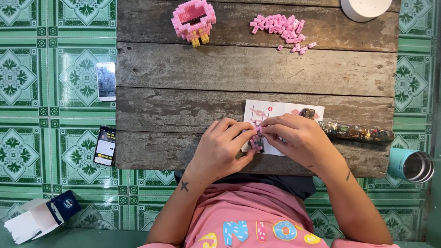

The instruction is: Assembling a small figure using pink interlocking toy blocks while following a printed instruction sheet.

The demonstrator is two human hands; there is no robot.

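Two hands met over the instruction sheet (285, 110) on the wooden table (183, 73): left hand (223, 147) and right hand (296, 138) both pinched a small pink block piece (258, 131). Loose pink blocks (280, 25) and a pink block model (194, 19) lay well apart.

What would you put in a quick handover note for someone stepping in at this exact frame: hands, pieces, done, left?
Left hand and right hand both pinch a small pink brick cluster over the instruction sheet on the wooden board.
Done: a larger pink brick model stands at the far edge.
Left: a loose brick pile lies unused at far right; the small cluster is unfinished.
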